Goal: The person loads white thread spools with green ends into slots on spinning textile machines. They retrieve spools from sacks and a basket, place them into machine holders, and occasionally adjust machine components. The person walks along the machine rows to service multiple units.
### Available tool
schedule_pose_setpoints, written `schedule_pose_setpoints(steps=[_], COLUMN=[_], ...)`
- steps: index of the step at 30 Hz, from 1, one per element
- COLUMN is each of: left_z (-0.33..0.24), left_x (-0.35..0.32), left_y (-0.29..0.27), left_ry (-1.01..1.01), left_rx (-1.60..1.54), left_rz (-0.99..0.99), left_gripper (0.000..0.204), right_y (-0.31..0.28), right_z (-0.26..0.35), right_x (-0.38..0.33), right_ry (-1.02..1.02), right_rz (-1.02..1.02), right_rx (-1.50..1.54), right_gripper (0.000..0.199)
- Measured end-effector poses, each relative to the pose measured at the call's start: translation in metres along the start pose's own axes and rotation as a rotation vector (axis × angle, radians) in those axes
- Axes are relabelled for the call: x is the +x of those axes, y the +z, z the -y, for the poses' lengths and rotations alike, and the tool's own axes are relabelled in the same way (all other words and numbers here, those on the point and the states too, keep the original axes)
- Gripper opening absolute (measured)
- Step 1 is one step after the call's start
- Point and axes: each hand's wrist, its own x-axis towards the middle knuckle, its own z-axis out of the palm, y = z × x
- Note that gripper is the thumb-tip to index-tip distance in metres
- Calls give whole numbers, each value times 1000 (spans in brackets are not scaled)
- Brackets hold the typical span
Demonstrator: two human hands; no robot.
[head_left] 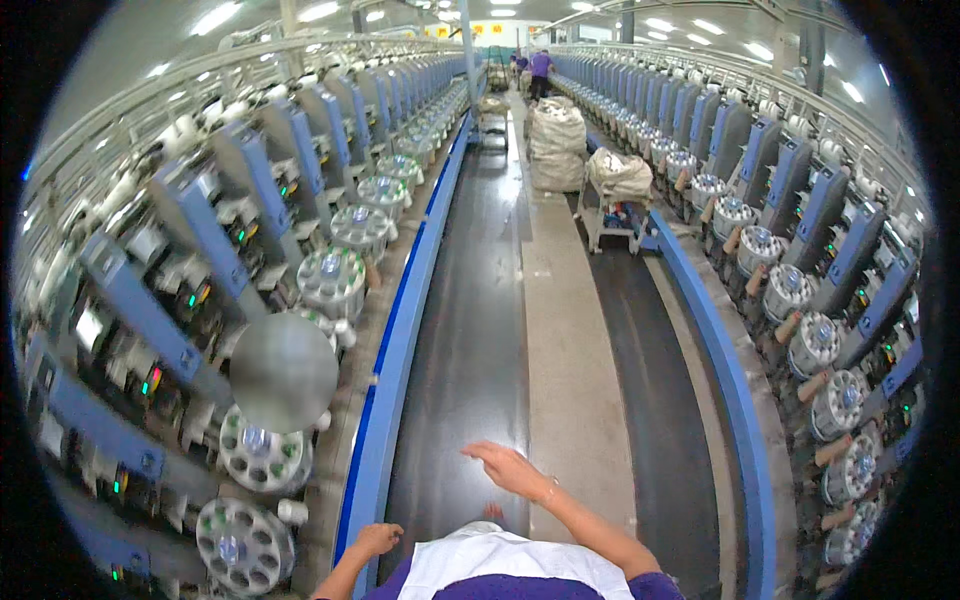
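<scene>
My right hand [510, 472] is held out in front of my body over the dark floor strip, its fingers stretched toward the left with nothing in them. Lower and further left, my left hand [378, 540] hangs loosely bent beside the blue rail [398, 400] of the left machine row; nothing shows in it. Past that rail, nearest to the left hand, is a round magazine [245, 548] with a ring of holes. Another round magazine [265, 450] with green-tinted bobbins sits just beyond it. Neither hand visibly touches a machine.
Long rows of blue-grey winding units [205, 235] line both sides of the aisle. A second blue rail [715, 330] bounds the right. Further ahead stand a cart with a white sack [620, 172] and stacked large sacks [557, 140]. A person in purple [541, 68] is far down the aisle.
</scene>
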Motion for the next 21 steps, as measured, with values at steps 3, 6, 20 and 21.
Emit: schedule_pose_setpoints(steps=[3,6,20,21], left_z=[-61,-163,-4,12], left_x=[148,307,702,721], left_y=[-104,-225,-377,-385], left_ry=[119,592,-510,-592], left_rx=[102,84,-208,-233], left_rz=[-88,-310,238,266], left_gripper=[26,36,38,38], right_y=[-79,-171,-502,-513], right_z=[-62,-141,-474,-485], right_x=[44,40,630,690], right_ry=[39,477,-175,-154], right_rz=[-126,-161,102,180], right_rx=[-63,34,-297,-352], right_gripper=[37,43,49,49])
